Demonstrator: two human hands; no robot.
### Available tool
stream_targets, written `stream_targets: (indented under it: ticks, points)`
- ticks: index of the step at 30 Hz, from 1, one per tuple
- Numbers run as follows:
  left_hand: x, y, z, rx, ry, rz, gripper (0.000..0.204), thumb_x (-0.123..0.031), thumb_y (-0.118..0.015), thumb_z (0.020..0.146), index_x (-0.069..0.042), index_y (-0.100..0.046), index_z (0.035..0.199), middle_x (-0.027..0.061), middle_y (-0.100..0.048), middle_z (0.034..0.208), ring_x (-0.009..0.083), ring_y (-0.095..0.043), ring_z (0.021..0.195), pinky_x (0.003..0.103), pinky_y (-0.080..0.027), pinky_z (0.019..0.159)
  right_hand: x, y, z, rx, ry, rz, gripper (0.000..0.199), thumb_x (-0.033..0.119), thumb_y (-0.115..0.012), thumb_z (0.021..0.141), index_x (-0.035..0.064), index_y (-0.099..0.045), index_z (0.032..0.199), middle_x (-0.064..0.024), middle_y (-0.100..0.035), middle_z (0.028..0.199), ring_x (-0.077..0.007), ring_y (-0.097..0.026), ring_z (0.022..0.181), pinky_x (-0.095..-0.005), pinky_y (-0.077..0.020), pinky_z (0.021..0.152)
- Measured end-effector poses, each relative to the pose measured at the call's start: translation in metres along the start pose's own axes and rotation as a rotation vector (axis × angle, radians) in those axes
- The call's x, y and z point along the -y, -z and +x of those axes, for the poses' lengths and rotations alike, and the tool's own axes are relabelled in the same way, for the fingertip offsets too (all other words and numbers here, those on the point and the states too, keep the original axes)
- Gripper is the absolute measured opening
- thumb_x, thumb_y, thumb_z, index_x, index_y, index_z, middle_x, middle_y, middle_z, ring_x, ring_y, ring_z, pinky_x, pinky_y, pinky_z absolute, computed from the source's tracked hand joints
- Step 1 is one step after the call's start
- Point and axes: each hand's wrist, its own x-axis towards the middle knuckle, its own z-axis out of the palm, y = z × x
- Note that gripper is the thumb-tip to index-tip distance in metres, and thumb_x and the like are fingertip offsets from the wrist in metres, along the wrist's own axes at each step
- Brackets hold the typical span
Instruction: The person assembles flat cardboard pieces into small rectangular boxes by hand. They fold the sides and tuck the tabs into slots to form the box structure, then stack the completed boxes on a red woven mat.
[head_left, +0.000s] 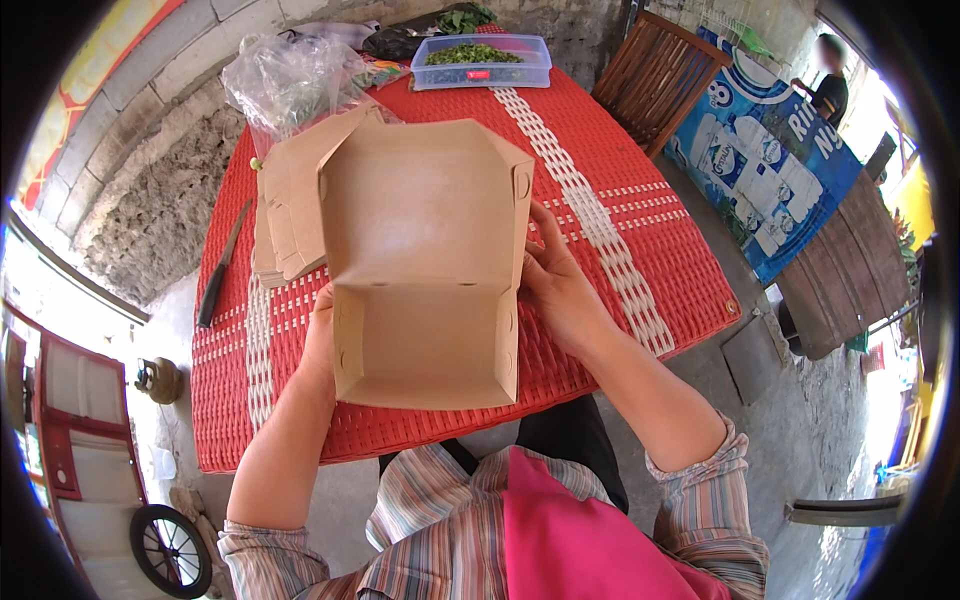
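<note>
Above the red woven table, we have the open brown cardboard hinged-lid box between left hand and right hand, fingers clamped on its sides, tips partly hidden; shaping seems underway, the next move likely calling for even, gentle pressure on the walls.

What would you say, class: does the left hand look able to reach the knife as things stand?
Probably yes, if the left hand lets go of the open box: the knife lies handle toward the person, with only woven tabletop between.
</note>
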Motion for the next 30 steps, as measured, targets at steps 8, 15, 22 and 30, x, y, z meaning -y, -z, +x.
stream_targets:
  ticks: [8, 15, 22, 30]
  points:
    - [-0.005, -0.008, -0.001, -0.09, 0.082, -0.061, 0.027, -0.01, -0.052, 0.097, -0.005, -0.057, 0.123, 0.0127, -0.066, 0.112, 0.023, -0.069, 0.093, 0.037, -0.06, 0.078, -0.009, 0.003, 0.001, -0.033, -0.031, 0.06, 0.043, 0.014, -0.043, 0.105, 0.0108, -0.033, 0.146, -0.0019, -0.056, 0.103, -0.0063, -0.053, 0.089, -0.0238, -0.0448, 0.075]
    - [-0.001, -0.001, 0.004, -0.114, 0.078, 0.027, 0.026, -0.01, -0.053, 0.096, -0.004, -0.058, 0.121, 0.0131, -0.067, 0.109, 0.0228, -0.069, 0.091, 0.036, -0.06, 0.076, -0.001, -0.009, -0.001, -0.109, 0.044, 0.018, 0.042, 0.0, -0.052, 0.097, 0.008, -0.039, 0.137, -0.006, -0.06, 0.108, -0.0105, -0.056, 0.09, -0.0266, -0.0473, 0.076]
    - [-0.001, -0.005, 0.002, -0.131, 0.069, 0.064, 0.022, -0.011, -0.055, 0.096, -0.002, -0.062, 0.114, 0.0125, -0.068, 0.105, 0.0223, -0.069, 0.088, 0.035, -0.059, 0.074, -0.028, 0.013, 0.011, -0.135, 0.106, -0.305, 0.022, 0.0, -0.058, 0.09, 0.0011, -0.052, 0.11, -0.0089, -0.064, 0.093, -0.0115, -0.06, 0.086, -0.0273, -0.0481, 0.071]
    - [-0.005, -0.003, -0.003, -0.063, 0.005, 0.085, 0.042, -0.034, -0.053, 0.097, -0.003, -0.055, 0.126, 0.0144, -0.064, 0.116, 0.0247, -0.066, 0.099, 0.039, -0.057, 0.083, -0.017, 0.006, -0.001, -0.103, 0.178, -0.518, 0.039, 0.005, -0.059, 0.088, -0.0003, -0.057, 0.126, -0.0141, -0.068, 0.1, -0.0213, -0.063, 0.079, -0.0353, -0.0497, 0.076]
